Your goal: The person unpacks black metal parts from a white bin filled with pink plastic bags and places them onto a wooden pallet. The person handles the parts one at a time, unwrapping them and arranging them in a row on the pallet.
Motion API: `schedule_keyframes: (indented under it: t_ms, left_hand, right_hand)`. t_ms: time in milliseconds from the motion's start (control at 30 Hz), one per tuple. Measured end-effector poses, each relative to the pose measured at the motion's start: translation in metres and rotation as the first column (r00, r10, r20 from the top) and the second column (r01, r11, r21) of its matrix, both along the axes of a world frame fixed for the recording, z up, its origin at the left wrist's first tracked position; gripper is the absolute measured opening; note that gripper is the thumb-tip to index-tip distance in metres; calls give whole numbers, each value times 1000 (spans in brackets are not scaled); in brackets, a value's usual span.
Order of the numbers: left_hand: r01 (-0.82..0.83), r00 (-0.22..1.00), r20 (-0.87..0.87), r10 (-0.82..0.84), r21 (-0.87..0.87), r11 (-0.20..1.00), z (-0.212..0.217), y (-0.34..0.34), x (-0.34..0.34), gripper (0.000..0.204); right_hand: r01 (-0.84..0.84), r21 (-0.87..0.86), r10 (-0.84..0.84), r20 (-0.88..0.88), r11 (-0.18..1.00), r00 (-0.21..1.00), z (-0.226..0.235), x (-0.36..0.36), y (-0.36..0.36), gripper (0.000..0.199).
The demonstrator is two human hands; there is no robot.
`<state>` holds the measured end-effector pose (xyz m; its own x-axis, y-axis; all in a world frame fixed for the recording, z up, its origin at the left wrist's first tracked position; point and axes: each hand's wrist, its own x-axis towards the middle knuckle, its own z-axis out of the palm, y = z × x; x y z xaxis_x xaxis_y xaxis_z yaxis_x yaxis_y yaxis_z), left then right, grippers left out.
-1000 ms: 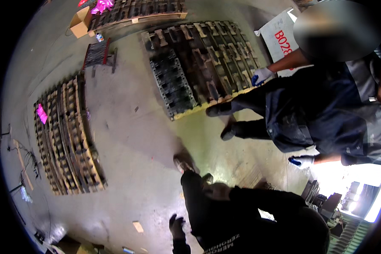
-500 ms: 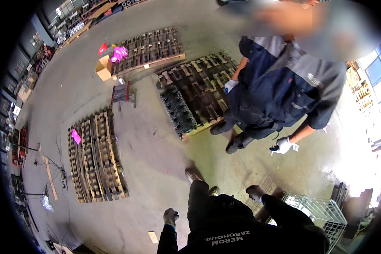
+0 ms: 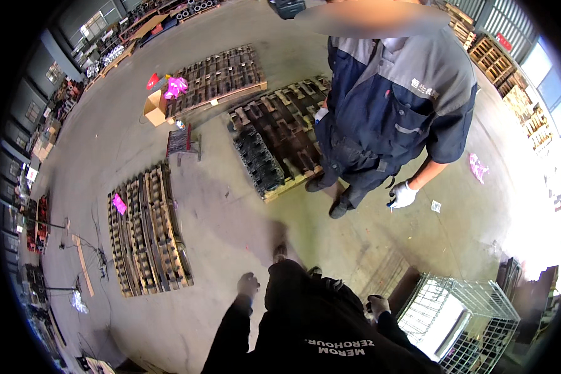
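The right hand (image 3: 378,305) hangs near a wire cage (image 3: 506,301) at the near right, the left hand (image 3: 248,285) over floor (image 3: 212,249); I cannot tell whether either hand's fingers are together or apart. Farther left lies a slatted pallet (image 3: 149,234) with a pink item (image 3: 119,204). Beyond, a co-worker (image 3: 389,124) stands beside a second pallet (image 3: 291,128) bearing a dark metal part (image 3: 257,161).

Left hand (image 3: 248,285): grey-gloved. Ahead-left of it: brown-and-black striped pallet (image 3: 182,271); pink packet (image 3: 119,204). Right of right hand (image 3: 378,305): silver-grey gridded cage (image 3: 474,355).
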<state>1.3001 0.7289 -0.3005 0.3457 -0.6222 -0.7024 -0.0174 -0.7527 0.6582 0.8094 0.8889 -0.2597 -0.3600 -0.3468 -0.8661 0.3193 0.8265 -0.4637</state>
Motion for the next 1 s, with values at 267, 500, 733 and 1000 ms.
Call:
schedule_keyframes:
  t_ms: [267,500,733,1000]
  left_hand:
    - [535,801,389,-456,-123,836,79,-199,-55,61]
    - [623,751,453,-482,-243,743,83,-302,-49,57]
    - [592,767,349,-538,-62,804,91,-310,-24,70]
    - [603,765,377,-522,-135,786,99,-350,-17,69]
  right_hand:
    - [-29,16,30,-30,999,999,31,38,-44,18]
    - [-23,-47,23,-2,999,1000,58,67,-81,21]
    - [68,-25,-70,-60,997,996,81,110,-102,23]
    - [155,-61,-158,-50,986,986,76,135,-94,21]
